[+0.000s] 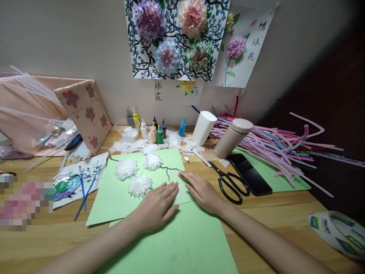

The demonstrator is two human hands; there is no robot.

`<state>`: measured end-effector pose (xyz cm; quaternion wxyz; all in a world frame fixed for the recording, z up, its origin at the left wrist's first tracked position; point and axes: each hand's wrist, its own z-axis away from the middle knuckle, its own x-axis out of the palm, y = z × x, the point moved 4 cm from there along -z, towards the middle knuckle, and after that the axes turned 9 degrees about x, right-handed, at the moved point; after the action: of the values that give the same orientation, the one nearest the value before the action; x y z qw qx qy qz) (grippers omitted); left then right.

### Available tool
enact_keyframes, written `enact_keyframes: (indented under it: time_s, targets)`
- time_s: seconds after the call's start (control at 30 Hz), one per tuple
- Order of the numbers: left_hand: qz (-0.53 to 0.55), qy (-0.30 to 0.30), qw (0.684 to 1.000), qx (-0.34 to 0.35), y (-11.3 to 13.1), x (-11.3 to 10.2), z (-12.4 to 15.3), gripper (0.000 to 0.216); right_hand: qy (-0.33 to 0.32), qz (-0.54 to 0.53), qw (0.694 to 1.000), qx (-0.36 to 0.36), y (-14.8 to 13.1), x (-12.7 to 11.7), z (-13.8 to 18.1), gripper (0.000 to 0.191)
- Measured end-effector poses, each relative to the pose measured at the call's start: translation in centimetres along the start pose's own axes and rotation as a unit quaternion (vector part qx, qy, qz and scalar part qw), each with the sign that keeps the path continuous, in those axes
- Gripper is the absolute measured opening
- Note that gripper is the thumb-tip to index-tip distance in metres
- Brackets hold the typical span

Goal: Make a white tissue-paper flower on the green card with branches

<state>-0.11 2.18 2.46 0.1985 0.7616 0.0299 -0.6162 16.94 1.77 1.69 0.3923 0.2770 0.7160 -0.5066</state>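
At the centre of frame, the left hand (159,203), flat and unclenched, covers the white disc (178,191); the right hand (203,192), also flat, lies just right of it.

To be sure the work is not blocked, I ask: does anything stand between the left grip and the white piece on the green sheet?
Nothing visible does: the left grip lies on the white piece, covering part of it. The nearest white flower sits to the left, not between.
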Motion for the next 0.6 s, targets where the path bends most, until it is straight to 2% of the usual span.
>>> enact_keyframes:
  time_s: [0.23,0.47,0.6]
  targets:
    - [0.012,0.017,1.0,0.019,0.04,-0.34,0.17,0.057,0.002,0.002,1.0,0.007,0.05,-0.05,-0.06,0.042]
    - [0.019,-0.019,1.0,0.004,-0.05,0.18,0.08,0.059,0.0,-0.005,1.0,0.011,0.07,-0.1,-0.09,0.042]
    - [0.025,-0.009,1.0,0.008,0.01,-0.1,0.07,0.061,0.004,-0.001,1.0,0.008,0.04,-0.08,-0.06,0.042]
